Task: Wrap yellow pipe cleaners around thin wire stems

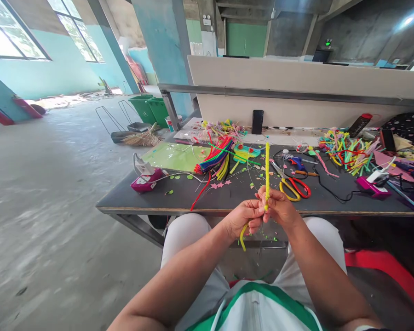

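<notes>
Both hands meet in front of the table edge, above the lap. A yellow pipe cleaner [267, 172] stands upright between them, its lower end pinched by the fingers. My left hand [246, 217] is closed on it from the left, and a loose yellow end curves down below that hand. From the right, my right hand [278, 208] pinches the same yellow piece with thumb and fingers. Behind the hands, on the dark table [172, 195], lie a bundle of coloured pipe cleaners [217, 156] and scissors with yellow and red handles [290, 186].
Purple power sockets sit at the table's left [147, 180] and right [373, 187]. A glue gun [297, 162], a black phone [257, 122], a green sheet [175, 157] and a colourful pile [347, 149] lie farther back. Cords cross the tabletop.
</notes>
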Available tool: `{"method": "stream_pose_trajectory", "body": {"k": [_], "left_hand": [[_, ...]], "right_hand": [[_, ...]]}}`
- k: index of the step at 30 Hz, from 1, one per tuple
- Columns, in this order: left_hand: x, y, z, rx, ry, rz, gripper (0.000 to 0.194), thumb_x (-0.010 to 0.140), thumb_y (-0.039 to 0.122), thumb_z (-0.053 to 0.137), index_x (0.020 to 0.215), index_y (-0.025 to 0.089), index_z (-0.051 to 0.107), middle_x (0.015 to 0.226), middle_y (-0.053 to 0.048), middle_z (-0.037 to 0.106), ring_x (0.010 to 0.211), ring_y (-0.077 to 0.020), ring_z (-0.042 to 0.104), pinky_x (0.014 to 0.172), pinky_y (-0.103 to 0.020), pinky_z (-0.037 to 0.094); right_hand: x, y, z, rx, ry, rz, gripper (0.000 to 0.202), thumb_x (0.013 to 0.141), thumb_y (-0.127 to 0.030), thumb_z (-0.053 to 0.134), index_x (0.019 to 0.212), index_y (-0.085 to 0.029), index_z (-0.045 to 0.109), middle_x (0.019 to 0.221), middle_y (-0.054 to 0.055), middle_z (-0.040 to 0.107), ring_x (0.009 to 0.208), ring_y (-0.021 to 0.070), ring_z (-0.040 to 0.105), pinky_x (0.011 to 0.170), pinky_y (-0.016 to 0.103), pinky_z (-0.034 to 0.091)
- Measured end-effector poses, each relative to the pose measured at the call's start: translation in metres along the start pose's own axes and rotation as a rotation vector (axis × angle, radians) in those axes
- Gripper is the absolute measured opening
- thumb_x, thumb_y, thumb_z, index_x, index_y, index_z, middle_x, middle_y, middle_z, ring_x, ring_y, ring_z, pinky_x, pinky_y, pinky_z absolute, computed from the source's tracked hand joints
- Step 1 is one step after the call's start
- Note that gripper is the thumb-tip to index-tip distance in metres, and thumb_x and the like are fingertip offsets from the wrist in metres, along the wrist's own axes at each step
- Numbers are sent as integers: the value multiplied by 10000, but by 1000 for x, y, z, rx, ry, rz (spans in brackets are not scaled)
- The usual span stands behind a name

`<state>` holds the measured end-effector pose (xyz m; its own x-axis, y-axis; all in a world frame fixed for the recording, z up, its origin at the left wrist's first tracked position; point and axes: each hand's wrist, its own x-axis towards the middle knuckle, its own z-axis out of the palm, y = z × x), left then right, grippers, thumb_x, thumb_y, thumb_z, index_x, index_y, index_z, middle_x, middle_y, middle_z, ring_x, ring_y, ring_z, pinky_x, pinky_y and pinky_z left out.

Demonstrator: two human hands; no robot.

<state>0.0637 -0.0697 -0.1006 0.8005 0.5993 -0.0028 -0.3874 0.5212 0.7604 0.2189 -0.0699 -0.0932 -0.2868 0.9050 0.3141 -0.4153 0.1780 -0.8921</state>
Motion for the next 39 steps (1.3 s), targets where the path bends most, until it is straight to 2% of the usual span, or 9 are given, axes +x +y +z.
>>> {"method": "stream_pose_trajectory", "body": {"k": [6,11,16,19,21,24,28,31,39], "left_hand": [[1,2,5,94,120,107,277,702,320,734,769,101,579,642,-10,605,350,-35,432,365,-200,445],[3,7,5,309,405,277,281,713,373,698,754,145,540,672,8,613,435,-91,550,480,-256,501],[6,-2,1,933,727,424,174,828,300,533,743,164,602,578,5,578,538,-118,580,550,-229,437],[8,-8,-1,1274,787,519,179,830,225,500,726,168,635,656,-21,628,658,-122,583,637,-229,417],[9,-10,-1,1368,787,543,186,826,210,499,720,167,646,696,-27,648,681,-118,572,655,-229,404],[11,-10,-1,1274,801,485,185,810,238,522,701,162,652,644,-13,623,607,-103,538,585,-215,382],[11,-5,5,842,787,286,181,777,315,562,708,158,618,464,46,491,381,-74,412,402,-197,304],[9,-1,9,624,704,234,188,754,338,593,705,156,581,380,73,421,308,-71,351,336,-190,268],[4,6,3,335,448,201,275,724,387,675,705,124,598,420,52,468,327,-42,326,331,-183,279]], "right_hand": [[2,4,1,77,0,68,186,705,-379,743,707,-201,691,847,20,525,555,82,487,406,221,449],[11,24,6,10,314,-78,143,698,-302,743,819,-231,715,848,16,628,711,131,550,588,255,473],[10,36,13,-260,577,-123,160,710,-343,723,788,-206,699,770,8,643,717,147,549,689,291,448],[7,34,15,-433,633,-92,219,745,-401,676,778,-185,699,763,20,641,726,161,550,716,306,435],[6,32,15,-463,614,-68,235,752,-414,659,774,-184,700,778,28,650,743,170,552,721,307,430],[8,33,12,-405,588,-45,211,745,-398,656,749,-191,697,758,23,649,748,173,551,704,297,423],[11,34,9,-321,577,-6,169,730,-355,662,708,-190,690,695,3,623,658,141,513,624,267,395],[12,33,9,-285,563,17,163,724,-344,665,695,-184,686,628,-13,580,581,117,466,559,251,371],[10,25,12,-128,504,52,141,715,-322,684,672,-189,666,585,-18,550,522,106,454,448,219,355]]}}
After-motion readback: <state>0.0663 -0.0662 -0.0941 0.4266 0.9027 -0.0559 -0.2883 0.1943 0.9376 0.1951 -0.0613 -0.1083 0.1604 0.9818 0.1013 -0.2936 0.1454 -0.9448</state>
